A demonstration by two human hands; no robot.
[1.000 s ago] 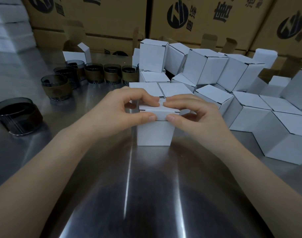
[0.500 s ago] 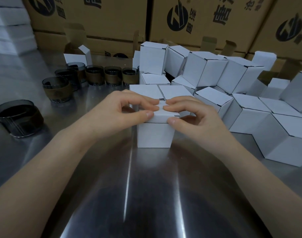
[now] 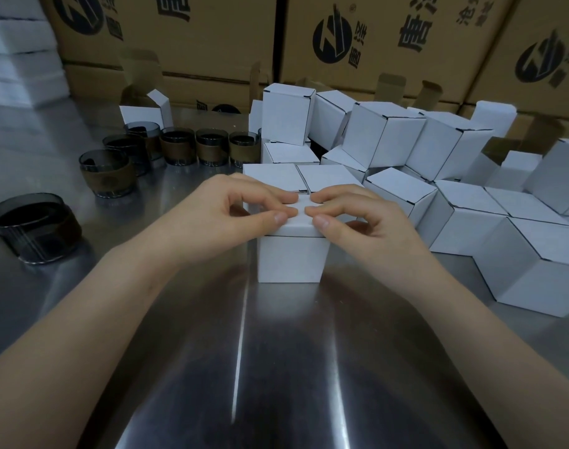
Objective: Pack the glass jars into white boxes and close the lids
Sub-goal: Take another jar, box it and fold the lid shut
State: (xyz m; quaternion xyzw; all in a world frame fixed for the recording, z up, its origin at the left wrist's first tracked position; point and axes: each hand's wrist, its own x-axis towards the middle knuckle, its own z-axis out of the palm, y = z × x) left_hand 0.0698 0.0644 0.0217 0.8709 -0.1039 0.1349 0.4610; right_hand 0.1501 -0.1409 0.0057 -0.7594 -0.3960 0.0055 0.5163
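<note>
Head view, looking down over both forearms onto a steel table [image 3: 276, 367].

- White box [image 3: 291, 259]: stands upright at frame centre, on the table, just in front of the packed pile. Its lid [image 3: 301, 226] lies nearly flat on top, with a thin dark seam showing along the front edge.
- Left hand [image 3: 224, 215]: fingers curled, fingertips on top of the lid, thumb tip at the lid's front edge. Narrow pinch on the lid's left half.
- Right hand [image 3: 370, 222]: mirrors the left, with curled fingers on the lid top and the thumb at the front edge, pinching the right half. The two sets of fingertips almost meet over the middle.
- Contents of the box: hidden, cannot tell.
- Glass jars [image 3: 211, 150]: a row with brown bands at left of centre, behind the left hand. One more banded jar [image 3: 106, 171] stands nearer, apart from the row.
- Wide dark jar [image 3: 33, 226]: far left edge, well apart from the others.
- Closed white boxes [image 3: 471, 222]: a loose heap from centre to right edge, some upright, some tilted, some stacked.
- Open white box [image 3: 143, 111]: upper left, behind the jars, flap raised.
- Brown cartons [image 3: 373, 43]: printed with black marks, across the top of the frame.
</note>
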